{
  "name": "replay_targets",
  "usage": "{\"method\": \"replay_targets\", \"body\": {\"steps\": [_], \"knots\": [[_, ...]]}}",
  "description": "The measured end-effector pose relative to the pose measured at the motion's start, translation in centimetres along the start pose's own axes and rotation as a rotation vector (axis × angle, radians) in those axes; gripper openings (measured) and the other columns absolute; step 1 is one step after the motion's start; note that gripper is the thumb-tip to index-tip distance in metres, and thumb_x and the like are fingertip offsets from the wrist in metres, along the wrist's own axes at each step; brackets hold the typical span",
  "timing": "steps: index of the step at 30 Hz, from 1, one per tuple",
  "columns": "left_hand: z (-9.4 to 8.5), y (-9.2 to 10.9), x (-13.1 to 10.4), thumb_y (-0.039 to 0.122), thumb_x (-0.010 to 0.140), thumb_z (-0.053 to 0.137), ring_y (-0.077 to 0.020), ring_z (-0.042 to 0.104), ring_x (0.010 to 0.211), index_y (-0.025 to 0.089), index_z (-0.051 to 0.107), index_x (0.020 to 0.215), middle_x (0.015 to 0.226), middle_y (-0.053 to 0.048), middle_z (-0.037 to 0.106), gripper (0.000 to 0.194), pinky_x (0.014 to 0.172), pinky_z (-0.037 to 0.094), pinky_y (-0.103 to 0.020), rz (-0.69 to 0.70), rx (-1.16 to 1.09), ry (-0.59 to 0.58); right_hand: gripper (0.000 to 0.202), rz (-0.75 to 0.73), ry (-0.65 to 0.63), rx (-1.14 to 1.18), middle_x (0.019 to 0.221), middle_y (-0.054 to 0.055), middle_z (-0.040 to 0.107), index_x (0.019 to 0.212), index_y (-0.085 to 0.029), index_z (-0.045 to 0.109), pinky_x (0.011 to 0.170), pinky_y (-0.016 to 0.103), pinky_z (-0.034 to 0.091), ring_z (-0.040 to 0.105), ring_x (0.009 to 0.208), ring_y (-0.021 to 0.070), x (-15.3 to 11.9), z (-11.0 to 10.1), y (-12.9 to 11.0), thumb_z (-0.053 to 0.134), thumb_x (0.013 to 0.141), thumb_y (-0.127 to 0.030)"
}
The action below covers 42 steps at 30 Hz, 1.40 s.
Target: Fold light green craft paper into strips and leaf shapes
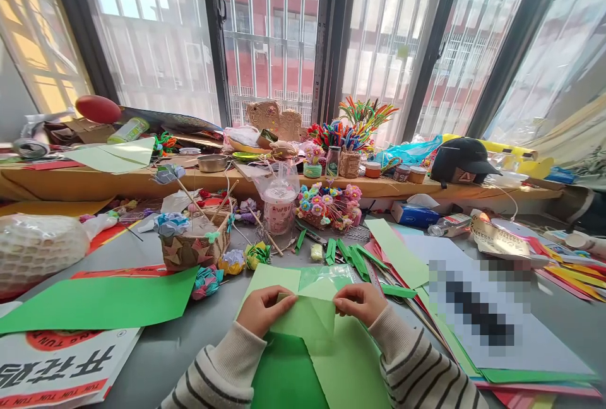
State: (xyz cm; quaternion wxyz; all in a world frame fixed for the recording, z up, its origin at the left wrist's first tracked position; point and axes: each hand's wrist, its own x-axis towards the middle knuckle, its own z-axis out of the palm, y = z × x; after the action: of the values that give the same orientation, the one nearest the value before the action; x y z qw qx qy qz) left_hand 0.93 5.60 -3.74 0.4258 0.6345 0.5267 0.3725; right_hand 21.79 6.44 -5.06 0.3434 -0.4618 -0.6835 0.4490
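A light green sheet of paper (303, 319) is stretched between my two hands, just above the table. My left hand (265, 308) pinches its upper left edge between thumb and fingers. At the upper right corner, my right hand (360, 303) pinches the same sheet. Under it lie a dark green sheet (288, 374) and another light green sheet (350, 368). Just beyond my hands sit several folded green paper strips (358, 262) and a small pale yellow block (317, 252).
To the left lie a bright green sheet (104, 298) and a printed bag (61, 365). A woven basket (189, 251) holds paper flowers. Stacked paper (534, 327) spreads on the right. Behind stand a plastic cup (279, 207), pipe-cleaner flowers (326, 204) and a black cap (461, 160) on the ledge.
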Motion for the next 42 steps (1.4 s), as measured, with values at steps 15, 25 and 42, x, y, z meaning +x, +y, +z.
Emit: {"method": "replay_targets", "body": {"steps": [15, 25, 42], "knots": [[0.6, -0.2, 0.0, 0.039, 0.055, 0.055, -0.0133, 0.048, 0.055, 0.012, 0.061, 0.058, 0.055, -0.002, 0.058, 0.028, 0.051, 0.037, -0.022, 0.040, -0.053, 0.005, 0.027, -0.086, 0.167, -0.086, 0.069, 0.007, 0.060, 0.073, -0.011, 0.057, 0.050, 0.022, 0.043, 0.054, 0.062, 0.0138, -0.4, 0.8, -1.3, 0.049, 0.065, -0.036], [1.3, 0.2, -0.4, 0.039, 0.065, 0.045, -0.0137, 0.047, 0.056, 0.012, 0.061, 0.061, 0.055, -0.002, 0.057, 0.031, 0.052, 0.035, -0.022, 0.087, 0.072, -0.110, 0.019, -0.115, 0.001, -0.251, 0.062, 0.004, 0.059, 0.066, -0.013, 0.061, 0.048, 0.019, 0.040, 0.051, 0.055, 0.0117, -0.8, 2.5, -1.8, 0.048, 0.066, -0.027], [1.7, -1.2, 0.3, 0.044, 0.057, 0.052, -0.0084, 0.037, 0.047, 0.012, 0.056, 0.056, 0.048, 0.003, 0.044, 0.032, 0.044, 0.030, -0.019, 0.016, -0.136, -0.046, 0.018, -0.054, 0.042, -0.160, 0.058, 0.003, 0.057, 0.064, -0.012, 0.061, 0.045, 0.018, 0.038, 0.048, 0.051, 0.0097, -0.7, 2.2, -1.9, 0.050, 0.064, -0.025]]}}
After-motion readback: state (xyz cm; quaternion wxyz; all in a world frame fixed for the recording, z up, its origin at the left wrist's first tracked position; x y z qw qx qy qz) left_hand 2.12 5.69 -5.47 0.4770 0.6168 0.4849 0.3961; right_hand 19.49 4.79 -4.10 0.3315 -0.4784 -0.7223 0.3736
